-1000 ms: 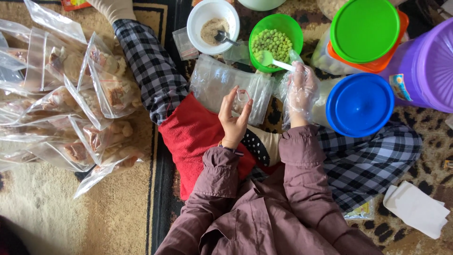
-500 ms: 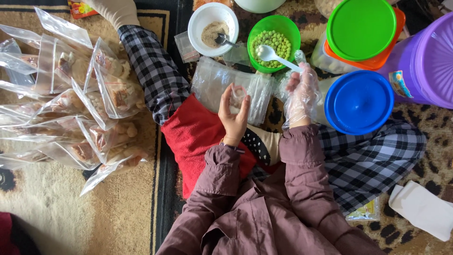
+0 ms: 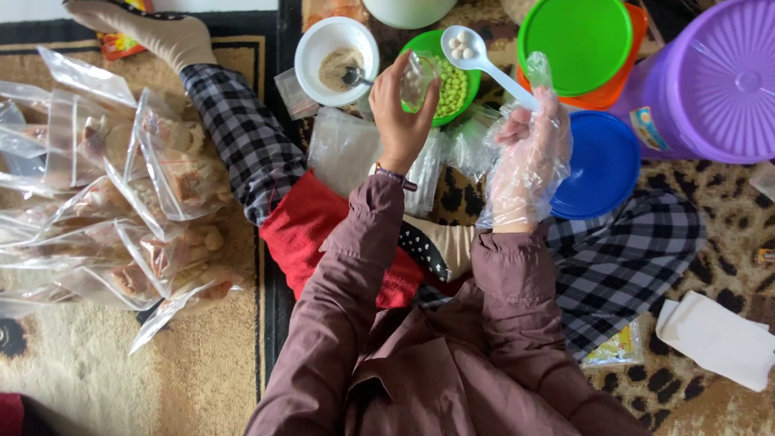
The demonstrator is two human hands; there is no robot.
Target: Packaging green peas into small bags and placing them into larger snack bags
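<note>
my gloved right hand (image 3: 526, 161) has lifted the white spoon (image 3: 484, 60), pinched in its fingers, out of the green bowl (image 3: 432, 48). my left hand (image 3: 401, 113) pinches a small clear bag (image 3: 417, 79) at the bowl's rim. a purple tub (image 3: 714, 81) stands far right, its small label low on the side.

Green bowl (image 3: 452, 81), white spoon (image 3: 484, 60), blue lid (image 3: 597, 165), purple tub (image 3: 714, 81), black-and-white checked trousers (image 3: 242, 137).

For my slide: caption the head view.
Left hand holds a small bag; gloved right hand lifts a spoon of peas.
</note>
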